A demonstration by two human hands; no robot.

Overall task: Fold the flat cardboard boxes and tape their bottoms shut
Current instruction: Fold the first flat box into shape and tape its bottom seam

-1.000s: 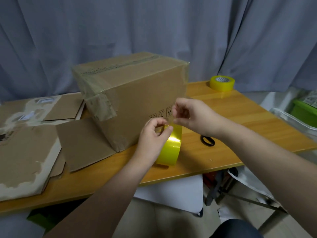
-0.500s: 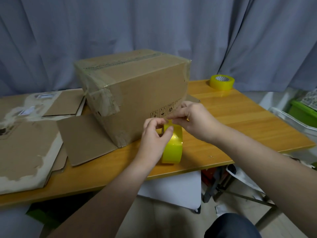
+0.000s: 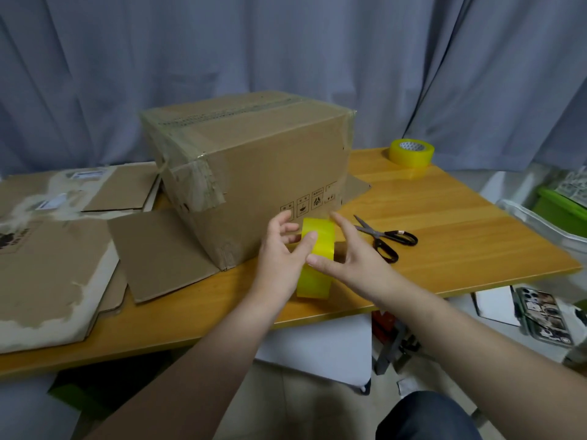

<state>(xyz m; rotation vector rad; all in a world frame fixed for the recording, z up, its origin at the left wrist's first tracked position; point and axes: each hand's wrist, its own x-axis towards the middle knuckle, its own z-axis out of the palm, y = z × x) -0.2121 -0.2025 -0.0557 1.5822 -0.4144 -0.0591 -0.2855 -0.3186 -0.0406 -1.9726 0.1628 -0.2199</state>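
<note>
A folded cardboard box (image 3: pixel 254 173) stands on the wooden table (image 3: pixel 460 236), with old tape along its top seam and its lower flaps spread out on the tabletop. Just in front of the box my left hand (image 3: pixel 279 258) grips a yellow tape roll (image 3: pixel 317 249) held upright, thumb across its outer face. To the right of the roll my right hand (image 3: pixel 352 258) has its fingers spread; its thumb tip touches the roll's face and its index finger reaches past the roll's top. Flat cardboard boxes (image 3: pixel 47 258) lie on the left of the table.
Black scissors (image 3: pixel 386 238) lie on the table just right of my hands. A second yellow tape roll (image 3: pixel 411 154) sits at the far right corner. Beyond the table's right edge are a green bin (image 3: pixel 562 214) and a phone (image 3: pixel 544 315). A grey curtain hangs behind.
My right hand has stopped pinching at the top of the roll, spread its fingers and dropped beside it. The scissors, partly covered before, are now in full view.
</note>
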